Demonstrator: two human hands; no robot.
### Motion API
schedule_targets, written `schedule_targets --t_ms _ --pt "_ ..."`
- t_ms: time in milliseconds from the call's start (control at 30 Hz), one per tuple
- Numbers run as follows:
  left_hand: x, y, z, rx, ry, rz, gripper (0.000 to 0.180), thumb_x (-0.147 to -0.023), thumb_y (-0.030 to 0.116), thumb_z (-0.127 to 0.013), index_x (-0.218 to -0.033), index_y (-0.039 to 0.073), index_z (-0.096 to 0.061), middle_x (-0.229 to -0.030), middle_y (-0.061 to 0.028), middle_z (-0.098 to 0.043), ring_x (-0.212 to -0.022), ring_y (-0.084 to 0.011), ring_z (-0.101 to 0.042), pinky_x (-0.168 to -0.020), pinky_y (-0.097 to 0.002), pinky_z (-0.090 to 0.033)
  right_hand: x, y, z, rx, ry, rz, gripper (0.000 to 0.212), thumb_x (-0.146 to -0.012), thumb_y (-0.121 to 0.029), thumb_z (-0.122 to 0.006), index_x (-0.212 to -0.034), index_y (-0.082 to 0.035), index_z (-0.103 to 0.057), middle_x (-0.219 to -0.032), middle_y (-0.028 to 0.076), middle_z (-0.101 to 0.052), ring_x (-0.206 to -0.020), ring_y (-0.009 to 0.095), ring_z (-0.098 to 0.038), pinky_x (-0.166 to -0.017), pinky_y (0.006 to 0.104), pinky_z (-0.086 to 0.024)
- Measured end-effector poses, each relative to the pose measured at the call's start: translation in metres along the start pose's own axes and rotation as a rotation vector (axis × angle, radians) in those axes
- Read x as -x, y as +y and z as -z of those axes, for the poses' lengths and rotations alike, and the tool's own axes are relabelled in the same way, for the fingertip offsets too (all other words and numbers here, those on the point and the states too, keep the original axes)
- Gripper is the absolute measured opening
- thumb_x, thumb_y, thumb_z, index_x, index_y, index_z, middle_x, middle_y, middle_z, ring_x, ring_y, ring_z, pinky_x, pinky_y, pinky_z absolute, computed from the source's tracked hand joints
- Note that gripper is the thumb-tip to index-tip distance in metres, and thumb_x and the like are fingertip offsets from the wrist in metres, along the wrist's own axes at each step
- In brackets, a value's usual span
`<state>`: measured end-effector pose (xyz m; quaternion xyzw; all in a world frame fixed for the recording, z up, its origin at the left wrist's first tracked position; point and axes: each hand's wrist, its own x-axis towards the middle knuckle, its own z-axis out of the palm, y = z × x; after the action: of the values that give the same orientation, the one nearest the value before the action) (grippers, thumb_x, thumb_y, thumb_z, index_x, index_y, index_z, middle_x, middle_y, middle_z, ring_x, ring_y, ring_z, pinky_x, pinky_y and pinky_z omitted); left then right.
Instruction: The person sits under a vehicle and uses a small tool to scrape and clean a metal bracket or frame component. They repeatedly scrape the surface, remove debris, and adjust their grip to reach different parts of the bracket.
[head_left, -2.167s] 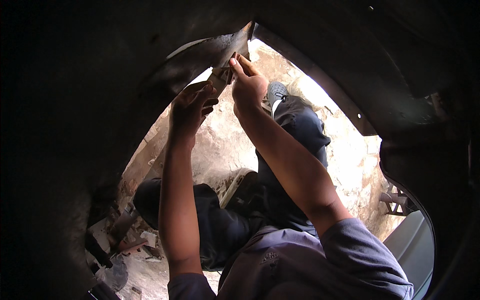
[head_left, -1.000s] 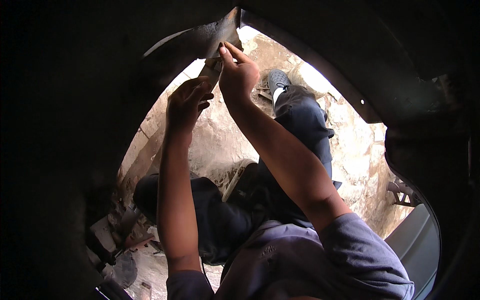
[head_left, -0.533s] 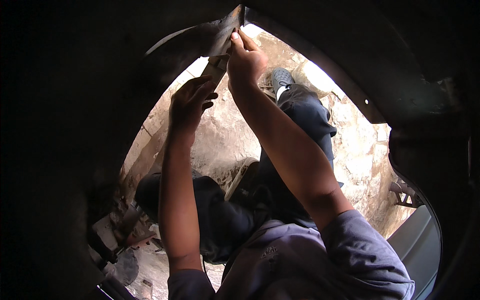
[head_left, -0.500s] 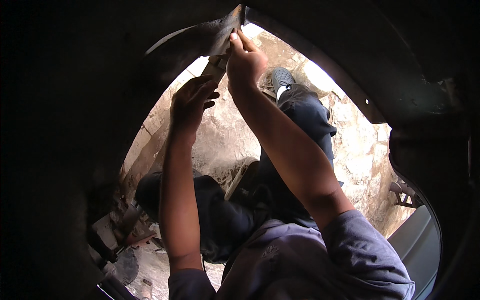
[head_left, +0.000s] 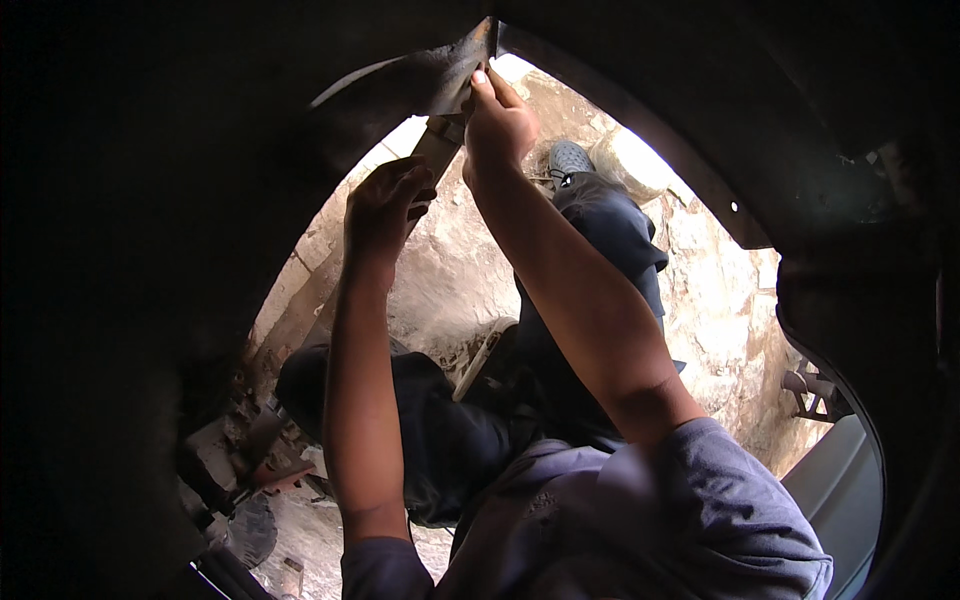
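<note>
Head view: right hand (head_left: 500, 125) has thumb and forefinger nearly closed at the edge of the metal flap (head_left: 455, 85), top of the opening; what lies between them cannot be told. Such a pinch probably suits a thin edge. Left hand (head_left: 385, 205) is half curled beside the flat strip (head_left: 437, 148) below the flap, perhaps for support; hold unclear. Dark shell (head_left: 640, 115) surrounds the opening, limiting reach. Shoe (head_left: 570, 157) and knee (head_left: 605, 225) sit beyond the right forearm; scrap (head_left: 275, 475) lies lower left.

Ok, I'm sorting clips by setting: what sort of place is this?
Likely a repair yard: a dark curved panel frames the view, the ground is stained, and scrap-like pieces clutter the lower left.
</note>
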<state>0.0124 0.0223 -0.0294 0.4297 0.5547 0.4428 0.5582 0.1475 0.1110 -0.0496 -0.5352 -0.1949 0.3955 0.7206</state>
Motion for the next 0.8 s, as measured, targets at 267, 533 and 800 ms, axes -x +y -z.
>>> schedule_targets --t_ms 267,533,800 --pt "-0.006 -0.004 0.009 -0.01 -0.01 -0.013 0.039 -0.096 0.025 -0.075 -0.126 0.001 -0.07 -0.11 -0.0078 -0.076 -0.095 -0.0148 -0.073 -0.084 -0.0274 -0.056 0.012 0.011 0.021 0.165 -0.179 0.086 0.027 -0.094 -0.025 -0.079 -0.117 -0.01 -0.081 -0.103 0.009 -0.081 -0.092 0.013 -0.072 -0.085 0.0289 -0.053" --pt "-0.016 -0.006 -0.014 -0.035 -0.058 -0.053 0.038 -0.097 0.03 -0.074 -0.126 0.005 -0.071 -0.111 -0.0063 -0.076 -0.098 -0.016 -0.073 -0.089 -0.0302 -0.055 -0.015 -0.002 0.035 0.052 -0.185 0.004 0.032 -0.098 -0.019 -0.075 -0.126 -0.004 -0.075 -0.122 0.013 -0.076 -0.111 0.018 -0.069 -0.102 0.0298 -0.049" --pt "-0.026 -0.014 -0.031 -0.075 -0.075 -0.109 0.037 -0.1 0.028 -0.069 -0.126 0.001 -0.07 -0.112 -0.0118 -0.075 -0.099 -0.0176 -0.072 -0.088 -0.0311 -0.056 -0.031 -0.009 0.029 -0.001 -0.128 0.019 0.033 -0.099 -0.016 -0.072 -0.127 0.002 -0.073 -0.124 0.016 -0.075 -0.11 0.02 -0.07 -0.101 0.0312 -0.05"
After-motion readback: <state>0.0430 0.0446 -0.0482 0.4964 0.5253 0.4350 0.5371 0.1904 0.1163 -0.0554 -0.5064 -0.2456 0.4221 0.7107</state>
